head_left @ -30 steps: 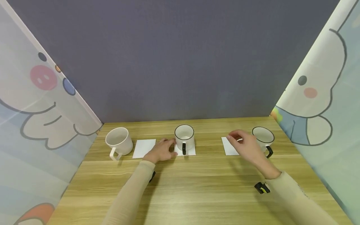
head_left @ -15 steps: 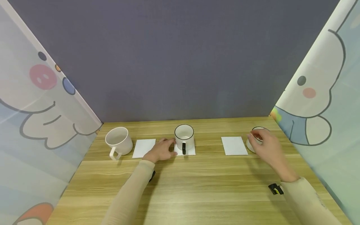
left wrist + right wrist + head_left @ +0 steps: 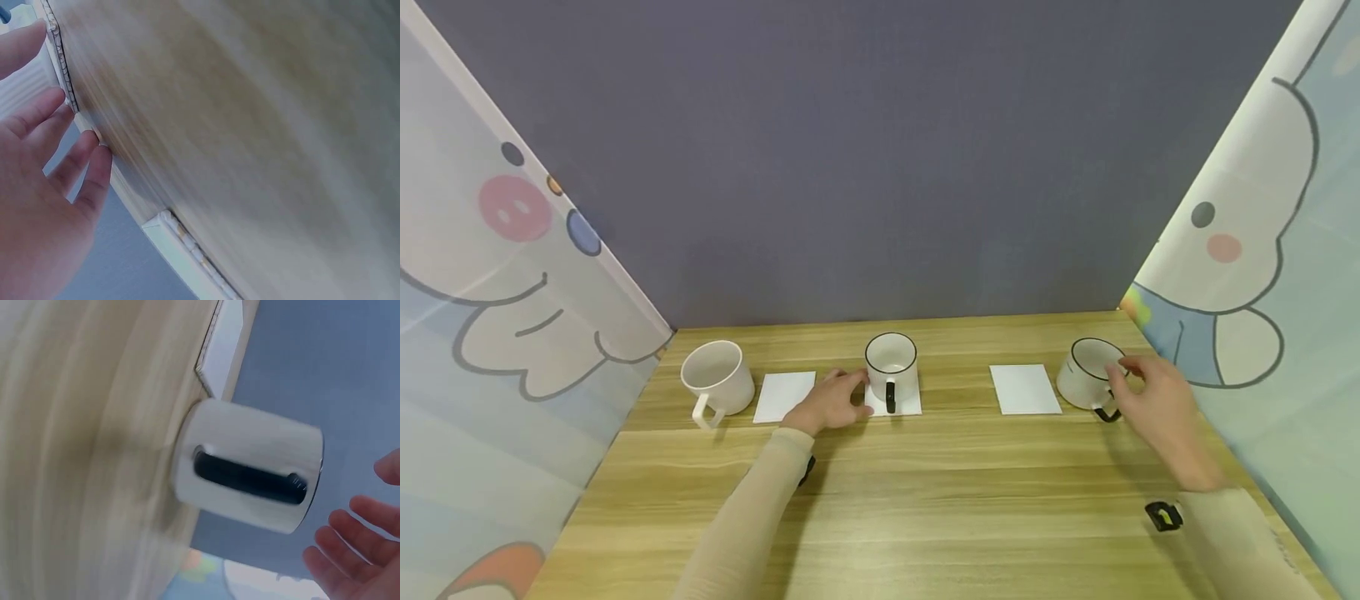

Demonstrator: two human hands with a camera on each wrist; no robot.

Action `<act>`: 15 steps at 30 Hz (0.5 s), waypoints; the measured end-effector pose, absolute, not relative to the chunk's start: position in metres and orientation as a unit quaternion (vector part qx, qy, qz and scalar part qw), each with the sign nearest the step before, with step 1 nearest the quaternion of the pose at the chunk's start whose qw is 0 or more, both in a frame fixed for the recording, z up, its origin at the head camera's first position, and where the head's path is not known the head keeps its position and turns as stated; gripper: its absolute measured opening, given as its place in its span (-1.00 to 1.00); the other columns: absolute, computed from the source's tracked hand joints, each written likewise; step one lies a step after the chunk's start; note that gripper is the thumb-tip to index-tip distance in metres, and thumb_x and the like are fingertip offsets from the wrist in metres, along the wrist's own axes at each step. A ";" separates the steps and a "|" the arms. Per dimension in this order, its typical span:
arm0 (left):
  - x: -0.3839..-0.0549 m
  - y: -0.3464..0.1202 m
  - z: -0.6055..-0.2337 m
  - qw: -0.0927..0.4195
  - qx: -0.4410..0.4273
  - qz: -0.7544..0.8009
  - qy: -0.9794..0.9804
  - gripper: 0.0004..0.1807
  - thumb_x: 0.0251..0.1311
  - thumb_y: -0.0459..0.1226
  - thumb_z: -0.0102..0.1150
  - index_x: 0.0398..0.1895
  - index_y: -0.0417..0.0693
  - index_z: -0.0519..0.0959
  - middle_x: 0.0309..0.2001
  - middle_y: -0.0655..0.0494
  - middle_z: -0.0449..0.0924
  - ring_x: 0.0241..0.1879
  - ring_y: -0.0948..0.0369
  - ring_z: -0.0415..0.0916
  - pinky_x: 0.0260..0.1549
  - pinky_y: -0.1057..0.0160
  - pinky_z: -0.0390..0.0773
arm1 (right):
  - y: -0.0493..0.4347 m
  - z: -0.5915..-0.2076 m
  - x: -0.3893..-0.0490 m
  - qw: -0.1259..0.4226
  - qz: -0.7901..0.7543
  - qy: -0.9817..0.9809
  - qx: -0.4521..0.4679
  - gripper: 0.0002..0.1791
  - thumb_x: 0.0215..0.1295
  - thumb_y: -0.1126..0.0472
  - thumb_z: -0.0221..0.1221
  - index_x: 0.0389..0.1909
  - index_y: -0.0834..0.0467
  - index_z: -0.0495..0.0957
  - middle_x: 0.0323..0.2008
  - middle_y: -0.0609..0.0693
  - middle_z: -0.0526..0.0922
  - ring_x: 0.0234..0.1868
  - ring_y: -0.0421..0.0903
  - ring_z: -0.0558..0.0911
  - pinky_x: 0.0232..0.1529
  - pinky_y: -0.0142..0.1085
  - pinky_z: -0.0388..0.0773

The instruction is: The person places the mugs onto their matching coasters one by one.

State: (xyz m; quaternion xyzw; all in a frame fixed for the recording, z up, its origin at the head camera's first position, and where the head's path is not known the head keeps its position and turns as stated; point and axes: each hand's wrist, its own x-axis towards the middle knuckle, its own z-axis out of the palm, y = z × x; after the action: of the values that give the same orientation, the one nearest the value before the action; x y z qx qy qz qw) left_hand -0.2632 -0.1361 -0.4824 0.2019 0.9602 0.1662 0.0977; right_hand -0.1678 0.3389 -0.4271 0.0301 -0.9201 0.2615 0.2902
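My left hand [image 3: 829, 406] is beside the middle white mug [image 3: 907, 385], its fingertips right at the left edge of the white square coaster [image 3: 913, 407] under it. In the left wrist view, the thumb and fingers are spread along that coaster's edge [image 3: 61, 59]. My right hand [image 3: 1163, 410] hovers at the right side of another white mug [image 3: 1077, 387] with a dark rim and black handle. In the right wrist view, that mug [image 3: 250, 437] stands on the table, and the hand's loosely bent fingers [image 3: 353, 540] are apart from it, beyond its rim.
A plain white mug [image 3: 736, 390] stands at the far left. Bare white square coasters lie left [image 3: 784, 396] and right [image 3: 1026, 389] of the middle mug. A grey panel [image 3: 880, 167] rises behind the wooden table [image 3: 940, 517]; cartoon-printed sheets [image 3: 1240, 250] flank it.
My right hand has moved right, from over the right coaster across the right mug to its far side. That mug has shifted slightly left and its handle has turned. The left hand stays put.
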 end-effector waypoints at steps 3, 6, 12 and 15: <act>-0.262 -0.136 -0.483 0.101 0.199 0.168 0.960 -0.37 0.27 0.05 0.31 0.38 0.17 0.42 0.35 0.18 0.49 0.39 -0.02 0.26 0.36 -0.23 0.21 | 0.347 -0.432 -0.166 0.270 0.274 -0.923 0.000 -0.66 0.41 0.16 0.18 -0.12 0.42 0.62 -0.17 0.42 0.63 -0.18 0.32 0.55 -0.24 0.06 0.38; -0.262 -0.136 -0.482 0.100 0.199 0.168 0.960 -0.36 0.27 0.05 0.32 0.39 0.17 0.41 0.35 0.18 0.50 0.39 -0.01 0.26 0.35 -0.23 0.22 | 0.352 -0.437 -0.163 0.231 0.292 -0.927 -0.043 -0.61 0.47 0.06 0.14 -0.11 0.38 0.61 -0.18 0.37 0.66 -0.20 0.23 0.60 -0.27 -0.12 0.41; -0.262 -0.136 -0.482 0.097 0.199 0.163 0.962 -0.33 0.27 0.05 0.31 0.42 0.16 0.39 0.34 0.19 0.50 0.39 0.00 0.26 0.36 -0.22 0.21 | 0.354 -0.450 -0.160 0.173 0.340 -0.916 -0.122 -0.48 0.48 -0.08 0.12 -0.04 0.36 0.64 -0.23 0.27 0.71 -0.41 -0.28 0.53 -0.42 -0.36 0.41; -0.262 -0.134 -0.481 0.099 0.197 0.164 0.962 -0.33 0.28 0.05 0.31 0.43 0.16 0.38 0.34 0.20 0.50 0.39 0.00 0.25 0.37 -0.21 0.21 | 0.354 -0.455 -0.157 0.140 0.358 -0.912 -0.142 -0.39 0.50 -0.14 0.09 0.02 0.40 0.62 -0.20 0.28 0.71 -0.41 -0.29 0.53 -0.45 -0.38 0.43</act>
State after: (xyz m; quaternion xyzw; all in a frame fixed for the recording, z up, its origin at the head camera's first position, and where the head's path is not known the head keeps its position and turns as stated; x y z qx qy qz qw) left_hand -0.2621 -0.1344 -0.4805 0.1972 0.9615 0.1637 0.0990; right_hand -0.1568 0.3540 -0.4553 -0.1418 -0.9123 0.3578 0.1398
